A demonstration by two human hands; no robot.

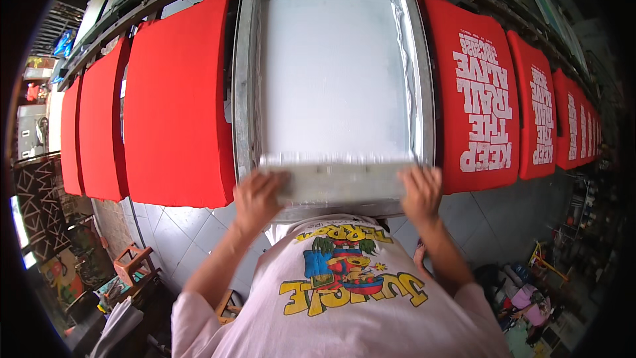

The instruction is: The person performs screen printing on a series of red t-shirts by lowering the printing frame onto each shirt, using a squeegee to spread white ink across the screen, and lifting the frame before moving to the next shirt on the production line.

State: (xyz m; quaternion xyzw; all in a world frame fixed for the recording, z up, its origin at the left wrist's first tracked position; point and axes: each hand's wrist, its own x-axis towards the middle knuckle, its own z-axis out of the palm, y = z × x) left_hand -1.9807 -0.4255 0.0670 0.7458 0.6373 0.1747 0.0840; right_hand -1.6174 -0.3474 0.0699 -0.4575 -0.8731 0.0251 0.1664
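Across the metal-framed screen (334, 73), hands grip a seemingly wooden squeegee (341, 182).

silver-grey metal printing frame (242, 79) around a white ink-coated mesh screen (331, 73), pale grey long squeegee (341, 182), bright red blank shirts (177, 99) to the left, bright red shirts with white block lettering (478, 93) to the right — pale pink t-shirt (344, 305) with a yellow, blue, red and green cartoon print
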